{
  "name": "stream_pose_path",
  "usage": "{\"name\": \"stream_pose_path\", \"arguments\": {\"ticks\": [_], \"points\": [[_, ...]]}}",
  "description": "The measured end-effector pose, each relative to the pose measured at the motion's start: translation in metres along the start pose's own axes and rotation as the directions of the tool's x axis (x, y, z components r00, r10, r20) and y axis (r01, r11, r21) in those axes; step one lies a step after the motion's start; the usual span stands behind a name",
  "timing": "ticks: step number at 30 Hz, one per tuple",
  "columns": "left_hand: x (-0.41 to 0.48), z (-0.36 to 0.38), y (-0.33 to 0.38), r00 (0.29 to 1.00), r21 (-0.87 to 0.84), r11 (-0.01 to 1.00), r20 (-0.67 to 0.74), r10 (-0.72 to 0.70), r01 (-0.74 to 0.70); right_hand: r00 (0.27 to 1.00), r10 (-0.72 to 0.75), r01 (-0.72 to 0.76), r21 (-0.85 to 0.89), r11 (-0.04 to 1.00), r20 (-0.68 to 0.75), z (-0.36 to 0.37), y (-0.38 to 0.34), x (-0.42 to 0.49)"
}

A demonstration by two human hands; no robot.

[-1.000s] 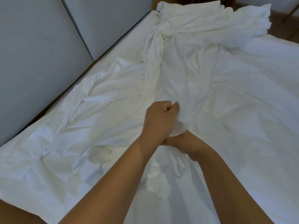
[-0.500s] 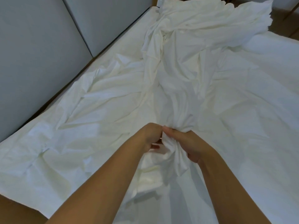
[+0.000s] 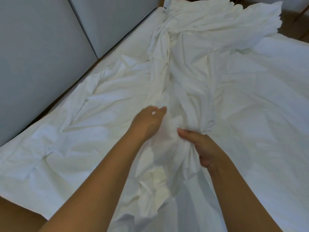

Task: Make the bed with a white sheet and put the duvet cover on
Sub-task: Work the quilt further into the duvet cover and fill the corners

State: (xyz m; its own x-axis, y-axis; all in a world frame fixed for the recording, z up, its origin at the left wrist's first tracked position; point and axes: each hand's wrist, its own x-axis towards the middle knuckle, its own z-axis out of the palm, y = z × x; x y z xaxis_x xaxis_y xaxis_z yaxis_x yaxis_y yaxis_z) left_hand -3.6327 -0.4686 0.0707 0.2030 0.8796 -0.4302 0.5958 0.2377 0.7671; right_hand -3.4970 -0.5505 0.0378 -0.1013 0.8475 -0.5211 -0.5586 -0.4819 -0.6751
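Because the bunched white cloth (image 3: 184, 72) looks thin, soft and light, expect it to sag, twist and slide through a loose hold rather than keep any shape. It is not fragile and probably not slippery, but it will drag on the layer beneath it, so short pulls should serve better than one long haul. A hem or a corner would give the surest hold. None shows clearly near your hands, so feel along the gathered edge for one.

Your right hand (image 3: 205, 148), right of centre in the lower half of the frame, grips a fistful of this cloth, with the thumb pointing left across the gathers and the fingers curled round them. Your left hand (image 3: 148, 121), just left of centre, reaches into the folds beside it. It is blurred, and you cannot tell whether its fingers pinch the cloth or merely touch it.

The cloth runs as a long, rumpled rope from the top centre of the frame down to your hands, then spills in a crumpled heap towards the bottom centre. It is plain white, deeply creased and without pattern. Whether it is the sheet or the duvet cover cannot be told. Under it a flatter white layer (image 3: 267, 123) covers the bed, wrinkled on the left and smoother on the right. Grey padded panels (image 3: 41, 47) fill the upper left.
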Motion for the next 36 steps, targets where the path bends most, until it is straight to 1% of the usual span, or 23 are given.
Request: {"name": "stream_pose_path", "arguments": {"ticks": [1,2,3,4,6,9,12,15,17,18,19,21,23,24,26,27,28,29,31,32,33,34,36], "points": [[-0.002,0.005,-0.006,0.964,-0.061,0.971,0.152,-0.220,0.232,1.000,0.009,-0.009,0.027,1.000,0.012,-0.002,-0.001,-0.001],[-0.004,0.013,-0.015,0.877,-0.101,0.902,0.303,-0.374,0.420,0.999,0.027,-0.028,0.025,0.999,0.029,-0.003,-0.002,-0.002],[-0.007,0.019,-0.021,0.812,-0.116,0.855,0.398,-0.427,0.506,0.998,0.044,-0.044,0.000,0.999,0.041,-0.004,-0.002,-0.002],[-0.007,0.024,-0.025,0.786,-0.145,0.835,0.454,-0.420,0.531,0.998,0.053,-0.051,-0.039,0.998,0.040,-0.005,-0.003,-0.003],[-0.006,0.032,-0.026,0.790,-0.270,0.800,0.494,-0.363,0.537,0.999,0.050,-0.047,-0.116,0.992,0.019,-0.007,-0.005,-0.005],[0.001,0.037,-0.019,0.836,-0.437,0.751,0.476,-0.274,0.495,0.996,0.065,-0.054,-0.173,0.983,0.056,-0.011,-0.006,-0.010],[-0.005,0.046,-0.012,0.897,-0.344,0.863,0.374,-0.236,0.370,0.996,0.078,-0.060,-0.336,0.940,0.039,-0.006,-0.005,-0.013],[-0.009,0.044,-0.013,0.987,-0.339,0.927,0.077,-0.144,0.161,0.998,0.045,-0.055,-0.380,0.923,-0.036,-0.006,-0.002,-0.013],[-0.013,0.040,-0.009,0.982,-0.403,0.915,-0.184,-0.050,-0.029,0.998,0.053,-0.064,-0.375,0.925,-0.039,-0.007,-0.003,-0.014],[-0.018,0.039,-0.004,0.973,-0.394,0.911,-0.227,0.029,-0.119,0.998,0.060,-0.064,-0.371,0.926,-0.021,-0.007,-0.003,-0.014],[-0.024,0.040,0.001,0.974,-0.359,0.914,-0.185,0.129,-0.189,0.998,0.054,-0.055,-0.356,0.933,-0.011,-0.006,-0.001,-0.012],[-0.035,0.045,0.010,0.954,-0.304,0.917,0.072,0.292,-0.257,0.999,-0.008,-0.005,-0.259,0.966,-0.048,0.000,0.001,-0.008],[-0.038,0.038,0.012,0.915,-0.366,0.917,0.293,0.276,-0.160,0.993,-0.046,0.036,-0.091,0.995,-0.110,0.002,0.004,-0.007],[-0.035,0.032,0.011,0.927,-0.423,0.902,0.298,0.228,-0.086,0.989,-0.065,0.056,-0.069,0.996,-0.132,0.002,0.007,-0.006],[-0.024,0.022,0.000,0.990,-0.424,0.906,0.122,0.070,-0.012,0.977,-0.090,0.069,-0.115,0.991,-0.193,-0.001,0.011,-0.009],[-0.020,0.020,-0.007,0.999,-0.342,0.939,0.031,-0.017,0.026,0.968,-0.099,0.067,-0.142,0.988,-0.229,-0.004,0.013,-0.010],[-0.017,0.020,-0.013,0.993,-0.268,0.957,0.019,-0.112,0.113,0.963,-0.107,0.065,-0.171,0.983,-0.248,-0.005,0.012,-0.011],[-0.018,0.022,-0.017,0.968,-0.212,0.946,0.096,-0.231,0.247,0.961,-0.116,0.063,-0.208,0.976,-0.250,-0.007,0.012,-0.012],[-0.019,0.029,-0.024,0.856,-0.142,0.879,0.340,-0.388,0.455,0.972,-0.128,0.055,-0.338,0.939,-0.199,-0.008,0.009,-0.015],[-0.019,0.031,-0.025,0.833,-0.142,0.870,0.396,-0.386,0.471,0.979,-0.128,0.051,-0.415,0.908,-0.160,-0.008,0.008,-0.017],[-0.019,0.034,-0.024,0.845,-0.169,0.877,0.398,-0.357,0.450,0.983,-0.118,0.036,-0.485,0.874,-0.138,-0.007,0.007,-0.018],[-0.017,0.037,-0.023,0.882,-0.211,0.890,0.350,-0.317,0.403,0.986,-0.106,0.019,-0.531,0.847,-0.133,-0.006,0.008,-0.019],[-0.017,0.041,-0.018,0.977,-0.261,0.945,0.127,-0.171,0.199,0.991,-0.079,0.012,-0.513,0.858,-0.109,-0.003,0.010,-0.017]]}}
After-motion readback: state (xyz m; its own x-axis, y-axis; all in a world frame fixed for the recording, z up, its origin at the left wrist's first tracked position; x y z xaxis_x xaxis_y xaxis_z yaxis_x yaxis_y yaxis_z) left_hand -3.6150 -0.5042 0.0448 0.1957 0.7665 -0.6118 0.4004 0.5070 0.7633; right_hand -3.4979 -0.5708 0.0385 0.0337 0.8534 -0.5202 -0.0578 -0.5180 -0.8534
